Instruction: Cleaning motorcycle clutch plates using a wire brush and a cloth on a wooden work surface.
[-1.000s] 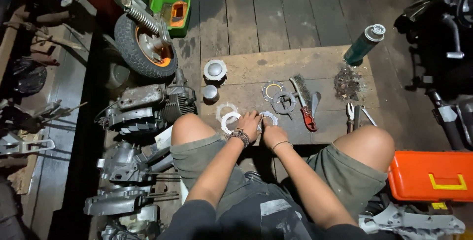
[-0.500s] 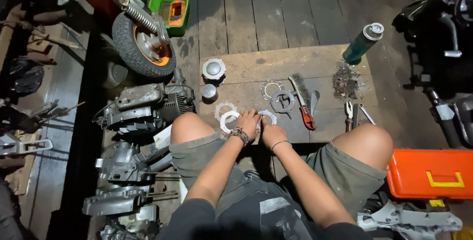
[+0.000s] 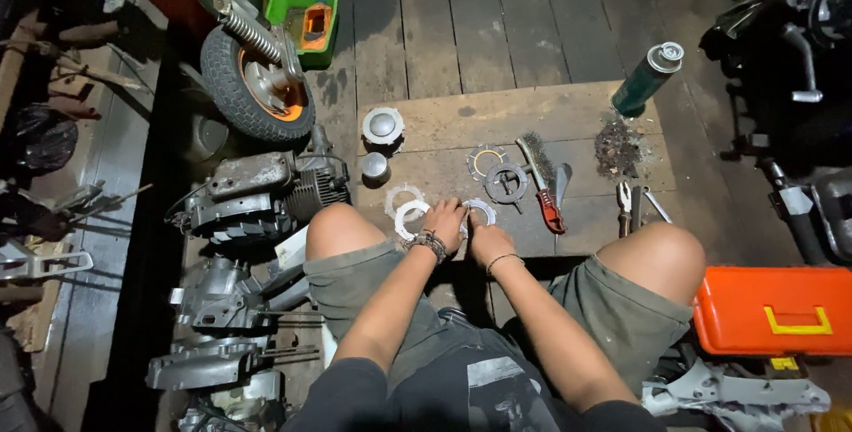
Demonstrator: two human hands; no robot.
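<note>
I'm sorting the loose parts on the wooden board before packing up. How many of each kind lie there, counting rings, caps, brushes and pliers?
Flat metal rings and discs: 5, one under both hands
Round metal caps: 2
Wire brush with red handle: 1
Pliers: 1
Total: 9

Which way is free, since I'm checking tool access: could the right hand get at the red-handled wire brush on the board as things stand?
Probably yes. The right hand rests at a metal ring, and the red-handled wire brush lies just beyond on the board, nothing between.
</note>
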